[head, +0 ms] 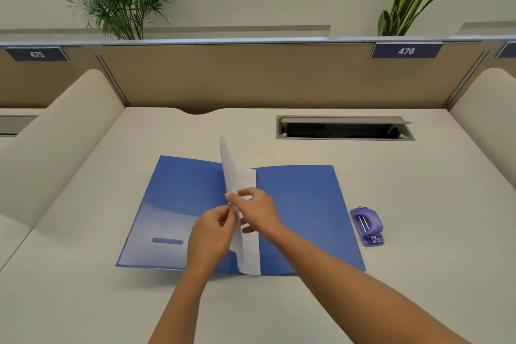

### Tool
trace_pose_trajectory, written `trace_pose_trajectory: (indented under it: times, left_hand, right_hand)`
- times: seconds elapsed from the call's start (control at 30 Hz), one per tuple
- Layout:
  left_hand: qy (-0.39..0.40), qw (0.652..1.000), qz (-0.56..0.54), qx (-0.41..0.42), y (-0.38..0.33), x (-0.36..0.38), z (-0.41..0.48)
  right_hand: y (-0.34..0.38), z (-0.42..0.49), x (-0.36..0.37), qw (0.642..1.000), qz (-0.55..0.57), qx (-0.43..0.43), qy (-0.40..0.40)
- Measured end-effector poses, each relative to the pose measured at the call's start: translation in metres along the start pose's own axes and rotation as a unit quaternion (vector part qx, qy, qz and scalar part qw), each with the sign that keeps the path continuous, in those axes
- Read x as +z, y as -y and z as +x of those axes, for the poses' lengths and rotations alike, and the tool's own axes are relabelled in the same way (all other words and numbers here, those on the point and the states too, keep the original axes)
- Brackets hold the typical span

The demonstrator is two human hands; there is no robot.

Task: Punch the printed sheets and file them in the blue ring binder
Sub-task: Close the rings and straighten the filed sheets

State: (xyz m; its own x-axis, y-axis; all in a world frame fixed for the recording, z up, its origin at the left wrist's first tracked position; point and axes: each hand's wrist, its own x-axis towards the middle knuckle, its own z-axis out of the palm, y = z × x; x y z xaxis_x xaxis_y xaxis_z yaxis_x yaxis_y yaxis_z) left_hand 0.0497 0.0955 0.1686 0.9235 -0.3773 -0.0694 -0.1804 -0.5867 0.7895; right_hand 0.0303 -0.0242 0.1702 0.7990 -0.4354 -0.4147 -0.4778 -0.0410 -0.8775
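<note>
- blue ring binder (301, 204) lies open flat on the desk (83, 288), spine running near to far.
- printed sheets (240, 173) stand on edge along that spine, long axis pointing away.
- left hand (212, 234) and right hand (259, 209): 2 pinches on the sheets.
- purple hole punch (367, 225) sits near the binder's right edge.

Left hand (212, 234), right hand (259, 209): both bare. Left forearm (181, 301) and right forearm (349, 288) also bare, uncovered right down to the bottom frame edge. Slim build. Finger detail too blurred to read.
</note>
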Motion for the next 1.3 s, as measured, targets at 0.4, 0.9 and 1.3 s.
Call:
trace_pose_trajectory:
  times: [0.4, 0.9, 1.3]
  left_hand:
    - [0.074, 0.994, -0.037, 0.069, 0.01, 0.033, -0.002]
    - [0.231, 0.919, 0.27, 0.168, 0.072, 0.089, -0.022]
    - [0.235, 0.904, 0.3, 0.195, 0.085, 0.096, -0.012]
  right_hand:
    - [-0.018, 0.016, -0.1, 0.98, -0.133, -0.025, -0.149]
    - [-0.13, 0.013, -0.153, 0.961, -0.12, 0.089, -0.231]
    - [-0.15, 0.016, -0.148, 0.955, -0.158, 0.078, -0.238]
